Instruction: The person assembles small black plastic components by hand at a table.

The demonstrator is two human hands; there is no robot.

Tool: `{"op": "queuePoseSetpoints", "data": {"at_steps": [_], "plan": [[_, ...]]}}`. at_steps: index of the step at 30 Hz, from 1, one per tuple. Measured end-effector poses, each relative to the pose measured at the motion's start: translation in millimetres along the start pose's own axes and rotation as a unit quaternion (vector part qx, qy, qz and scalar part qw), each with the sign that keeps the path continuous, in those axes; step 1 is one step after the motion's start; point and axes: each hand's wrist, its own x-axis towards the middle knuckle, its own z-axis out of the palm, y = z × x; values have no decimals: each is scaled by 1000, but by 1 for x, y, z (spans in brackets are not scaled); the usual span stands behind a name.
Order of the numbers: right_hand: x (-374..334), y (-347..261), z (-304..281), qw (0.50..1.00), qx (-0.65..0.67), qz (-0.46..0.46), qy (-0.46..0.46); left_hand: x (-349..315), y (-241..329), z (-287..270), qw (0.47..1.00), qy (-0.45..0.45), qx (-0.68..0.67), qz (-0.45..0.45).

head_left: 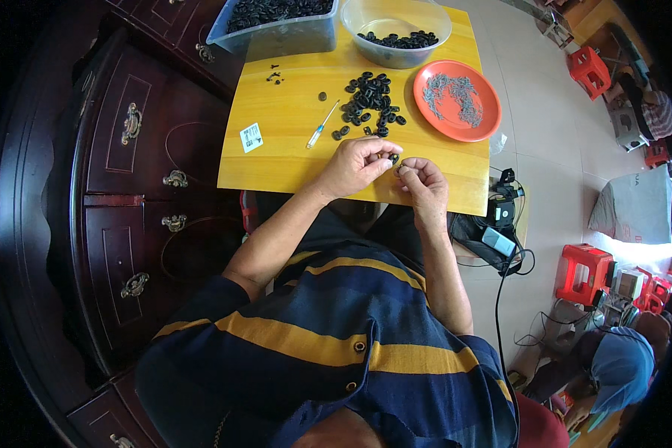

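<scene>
My left hand (356,166) pinches a small black oval part (393,158) above the near edge of the yellow table (276,168). Close beside it, my right hand (425,185) has thumb and forefinger pressed together; whatever they hold is too small to name. Just beyond my hands lies a loose pile of black oval parts (371,93). A screwdriver (322,125) with a clear handle rests left of the pile. To the right, an orange-red plate (487,128) carries many thin grey metal pieces, perhaps pins or screws.
At the far edge stand a blue-tinted bin (291,45) and a clear round bowl (396,56), both with black parts. A white card (251,137) lies at left. Dark wooden cabinets (127,164) border the left side. Right of the table are a cable, red stools (584,275) and another person (620,369).
</scene>
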Motion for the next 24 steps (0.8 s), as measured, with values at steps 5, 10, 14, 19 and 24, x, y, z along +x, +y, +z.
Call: {"op": "queuePoseSetpoints", "data": {"at_steps": [5, 10, 14, 19, 24], "plan": [[0, -2, 0, 1000, 9, -2, 8, 0, 1, -6, 999, -16, 22, -44], [1, 1, -1, 1000, -3, -6, 2, -3, -6, -5, 997, -18, 54, -48], [2, 1, -2, 1000, 2, -12, -2, -6, -5, -1, 991, -46, 115, -52], [3, 6, -4, 1000, 11, -13, -3, -7, -15, 3, 962, -31, 268, 38], [2, 5, -3, 1000, 5, -16, 0, -2, -1, 1, 957, -5, 288, 9]]}}
